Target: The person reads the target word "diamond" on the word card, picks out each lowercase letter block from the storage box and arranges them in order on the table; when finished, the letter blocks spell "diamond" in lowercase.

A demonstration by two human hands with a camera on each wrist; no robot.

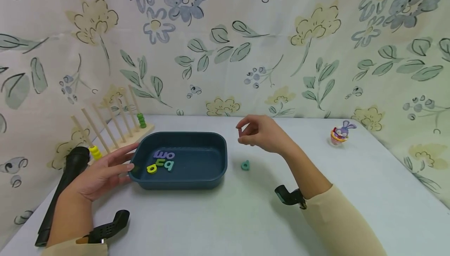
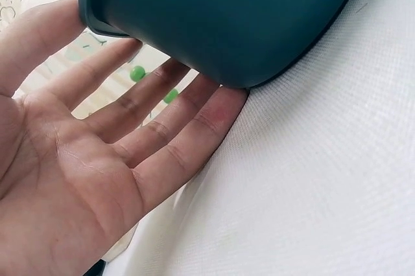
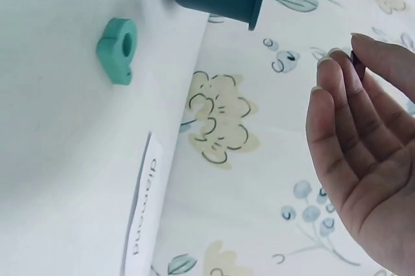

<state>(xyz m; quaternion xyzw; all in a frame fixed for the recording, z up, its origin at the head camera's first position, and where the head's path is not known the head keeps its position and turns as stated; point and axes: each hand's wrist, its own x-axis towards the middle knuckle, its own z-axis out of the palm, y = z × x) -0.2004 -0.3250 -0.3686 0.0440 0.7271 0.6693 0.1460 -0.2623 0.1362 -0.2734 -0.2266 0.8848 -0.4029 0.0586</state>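
At the left end of a dark blue-green tray (image 1: 200, 162), my left hand (image 1: 100, 176) touches the rim and outer wall with its fingers fairly straight. Several small plastic letters lie inside the tray: purple letters (image 1: 164, 154), a green letter (image 1: 159, 162), a yellow letter (image 1: 152, 169) and a teal letter (image 1: 169, 165). Above the table, right of the tray, my right hand (image 1: 261, 133) pinches a small dark purplish piece (image 3: 357, 66) between thumb and fingertips; its shape is mostly hidden. Below that hand, another teal letter (image 3: 118, 50) lies on the white table.
A wooden peg rack (image 1: 116, 144) with yellow and green beads stands behind my left hand. Beside it lies a black rod-like object (image 1: 63, 193). A strip of paper reading "diamond" (image 3: 144, 205) is near the table's back edge. A rabbit figurine (image 1: 339, 134) stands far right.
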